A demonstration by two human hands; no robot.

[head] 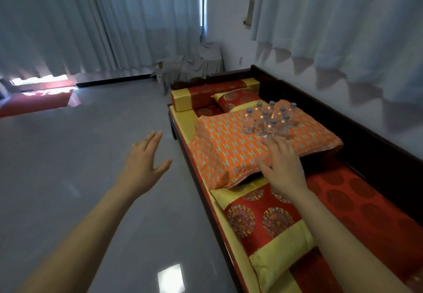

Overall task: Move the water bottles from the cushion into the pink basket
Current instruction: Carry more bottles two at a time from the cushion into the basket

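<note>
Water bottles (pixel 270 119) stood upright in tight cluster on far half of orange cushion (pixel 224 151), which is laid on wooden couch (pixel 320 114). Right grip (pixel 281 164) held spread flat over cushion's near part, fingertips just short of nearest bottle, nothing grasped. Left grip (pixel 144 155) held wide over floor (pixel 91 155), fingers straight, nothing grasped.
</note>
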